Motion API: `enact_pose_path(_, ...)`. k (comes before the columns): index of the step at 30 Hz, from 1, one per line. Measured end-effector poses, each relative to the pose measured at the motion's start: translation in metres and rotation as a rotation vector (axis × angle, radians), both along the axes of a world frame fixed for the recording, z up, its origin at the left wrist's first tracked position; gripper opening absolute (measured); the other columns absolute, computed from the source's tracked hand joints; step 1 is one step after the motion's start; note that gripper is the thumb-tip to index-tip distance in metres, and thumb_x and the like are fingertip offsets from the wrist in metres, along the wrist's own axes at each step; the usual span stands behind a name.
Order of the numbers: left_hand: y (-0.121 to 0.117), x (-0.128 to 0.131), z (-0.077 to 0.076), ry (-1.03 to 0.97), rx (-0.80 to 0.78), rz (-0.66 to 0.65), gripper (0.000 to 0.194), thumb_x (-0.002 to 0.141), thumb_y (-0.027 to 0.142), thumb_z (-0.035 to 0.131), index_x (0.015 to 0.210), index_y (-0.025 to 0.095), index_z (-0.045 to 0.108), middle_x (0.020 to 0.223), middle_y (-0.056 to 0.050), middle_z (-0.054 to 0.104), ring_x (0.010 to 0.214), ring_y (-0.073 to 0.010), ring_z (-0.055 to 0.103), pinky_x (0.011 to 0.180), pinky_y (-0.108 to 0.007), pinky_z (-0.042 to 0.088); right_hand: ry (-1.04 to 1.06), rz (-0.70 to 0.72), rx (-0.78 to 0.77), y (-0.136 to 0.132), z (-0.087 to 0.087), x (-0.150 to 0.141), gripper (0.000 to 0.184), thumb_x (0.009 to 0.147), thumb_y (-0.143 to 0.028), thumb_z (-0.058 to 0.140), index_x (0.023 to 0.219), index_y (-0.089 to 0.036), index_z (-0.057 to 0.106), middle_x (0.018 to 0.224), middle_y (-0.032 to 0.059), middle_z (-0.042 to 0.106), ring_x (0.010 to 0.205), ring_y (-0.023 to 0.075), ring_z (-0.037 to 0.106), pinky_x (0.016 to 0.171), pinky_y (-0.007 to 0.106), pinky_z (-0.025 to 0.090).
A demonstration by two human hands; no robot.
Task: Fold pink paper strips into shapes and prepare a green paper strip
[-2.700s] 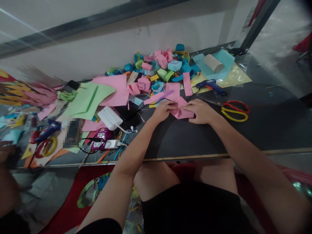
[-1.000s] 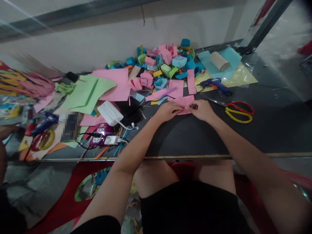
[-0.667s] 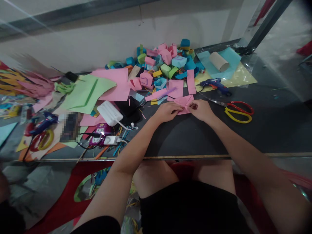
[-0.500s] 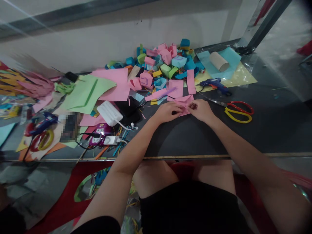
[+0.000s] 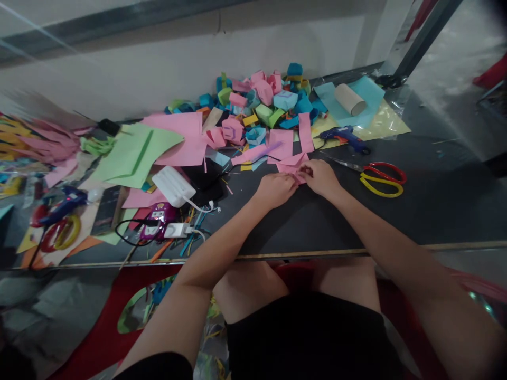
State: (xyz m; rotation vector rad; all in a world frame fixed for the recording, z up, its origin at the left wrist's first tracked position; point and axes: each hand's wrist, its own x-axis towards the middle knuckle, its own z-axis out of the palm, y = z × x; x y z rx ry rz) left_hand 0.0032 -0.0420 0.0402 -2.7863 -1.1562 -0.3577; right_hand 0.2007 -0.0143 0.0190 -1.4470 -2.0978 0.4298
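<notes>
A folded piece of pink paper (image 5: 292, 163) lies on the dark table between my hands. My left hand (image 5: 276, 190) has its fingers curled closed on the paper's near left edge. From the other side, my right hand (image 5: 320, 177) pinches the same paper with thumb and forefinger. The fingers partly cover its lower folds. Just beyond are a flat pink paper sheet (image 5: 285, 143) and a pink strip (image 5: 306, 132). Scissors with red and yellow handles (image 5: 382, 179) rest to the right of my right hand, below a blue glue gun (image 5: 344, 138).
A heap of small folded paper pieces (image 5: 263, 97) stands against the wall. A cardboard tube (image 5: 350, 99) lies on blue paper at the back right. To the left are green paper (image 5: 137, 153), a white power adapter (image 5: 174, 186), a purple device (image 5: 158, 221) and cables.
My left hand's fingers have curled in more tightly on the pink paper. My right hand keeps its pinch. The view has shifted slightly.
</notes>
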Motion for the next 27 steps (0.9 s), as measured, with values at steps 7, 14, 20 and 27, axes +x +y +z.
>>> enact_pose_path(7, -0.038, 0.032, -0.017, 0.036, 0.068, 0.211, 0.034, 0.101, 0.031, 0.056, 0.103, 0.008, 0.081, 0.1, -0.024, 0.078, 0.09, -0.0314, 0.076, 0.077, -0.042, 0.058, 0.023, -0.007, 0.034, 0.001, -0.003, -0.002, 0.011, 0.091, -0.026, 0.064, 0.087, -0.022, 0.073, 0.086, 0.0078, 0.071, 0.081, 0.0229, 0.06, 0.076, 0.036, 0.044)
enact_pose_path(14, -0.045, 0.038, -0.018, -0.049, -0.013, 0.268, 0.042, 0.103, 0.032, 0.053, 0.117, 0.0, 0.075, 0.119, -0.031, 0.073, 0.11, -0.0383, 0.072, 0.084, -0.045, 0.058, 0.04, -0.022, -0.012, 0.006, -0.004, 0.005, 0.012, 0.086, -0.02, 0.064, 0.089, -0.023, 0.075, 0.088, 0.0059, 0.071, 0.08, 0.0216, 0.061, 0.076, 0.036, 0.046)
enact_pose_path(20, -0.034, 0.03, -0.005, -0.039, -0.036, 0.236, 0.039, 0.104, 0.021, 0.044, 0.097, 0.007, 0.08, 0.092, -0.02, 0.077, 0.095, -0.0292, 0.074, 0.071, -0.036, 0.055, 0.022, -0.028, -0.041, 0.006, -0.001, 0.009, 0.012, 0.087, -0.019, 0.066, 0.092, -0.021, 0.076, 0.092, 0.0068, 0.073, 0.083, 0.022, 0.064, 0.077, 0.036, 0.047)
enact_pose_path(27, -0.013, 0.017, -0.005, -0.075, -0.003, 0.248, 0.026, 0.098, 0.016, 0.056, 0.088, 0.015, 0.081, 0.084, -0.014, 0.078, 0.083, -0.0263, 0.075, 0.071, -0.036, 0.057, 0.057, -0.034, -0.025, 0.002, 0.001, 0.004, 0.017, 0.087, -0.015, 0.066, 0.095, -0.021, 0.08, 0.095, 0.008, 0.076, 0.082, 0.0211, 0.065, 0.078, 0.035, 0.047)
